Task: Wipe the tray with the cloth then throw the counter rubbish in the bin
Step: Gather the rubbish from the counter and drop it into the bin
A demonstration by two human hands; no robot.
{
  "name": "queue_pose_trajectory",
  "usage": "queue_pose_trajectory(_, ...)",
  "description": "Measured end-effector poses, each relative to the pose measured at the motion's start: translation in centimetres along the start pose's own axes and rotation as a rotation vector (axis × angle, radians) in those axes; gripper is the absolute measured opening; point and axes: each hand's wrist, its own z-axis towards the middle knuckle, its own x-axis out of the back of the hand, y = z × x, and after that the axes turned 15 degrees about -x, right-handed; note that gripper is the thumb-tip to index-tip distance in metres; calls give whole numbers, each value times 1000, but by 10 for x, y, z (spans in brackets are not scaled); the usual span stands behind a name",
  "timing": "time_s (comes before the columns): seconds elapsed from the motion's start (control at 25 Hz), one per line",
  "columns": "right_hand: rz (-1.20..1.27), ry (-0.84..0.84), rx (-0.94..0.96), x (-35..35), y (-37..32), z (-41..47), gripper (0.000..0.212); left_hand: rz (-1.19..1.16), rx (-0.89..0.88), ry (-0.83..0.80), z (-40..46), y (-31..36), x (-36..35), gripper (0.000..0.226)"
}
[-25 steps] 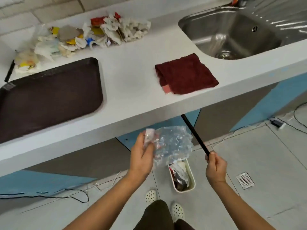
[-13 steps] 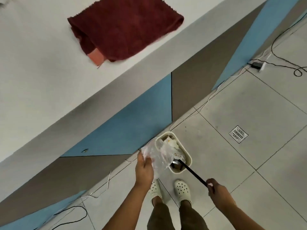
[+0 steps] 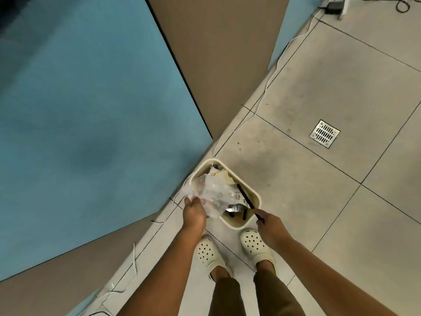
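Low in the frame, my left hand (image 3: 194, 212) is gripping the crumpled clear plastic wrapper (image 3: 213, 197), and my right hand (image 3: 268, 223) is pinching the thin dark stick (image 3: 246, 199). Both are now hanging right over the cream bin (image 3: 256, 198) at centre, where a second ago they were up beside the desk edge. I am judging the drop is imminent. Desk, tray and cloth are sitting out of view; more rubbish is likely waiting.
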Motion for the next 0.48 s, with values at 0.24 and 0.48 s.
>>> queue_pose_trajectory(0.24,131,-110,-97,-22,-32,61,45,96,-131,-37,71,-9,-43,48)
queue_pose_trajectory(0.48,304,-73,-141,-38,-42,95,47,163,-120,-169,106,-28,-76,50)
